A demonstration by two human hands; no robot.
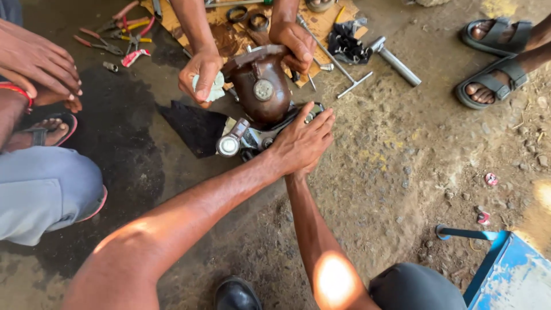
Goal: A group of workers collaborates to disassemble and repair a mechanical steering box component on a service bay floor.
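Note:
A brown rounded metal housing (261, 86) stands on a silver metal assembly (238, 138) on the oily ground. My left hand (301, 140) lies over the right side of the assembly, fingers stretched towards the housing's base. My right hand (302, 170) is tucked under the left wrist and mostly hidden; its grip does not show. Across from me, another person's hand (295, 43) grips the top of the housing. That person's other hand (198, 77) holds a pale rag (215, 87) beside the housing.
Pliers (123, 31) lie at the top left; a T-handle wrench (338, 63), silver tube (396, 60) and black cloth (347, 43) lie near cardboard (321, 23). A second person's hands (34, 63) are left, sandalled feet (493, 57) top right, a blue metal frame (505, 270) bottom right.

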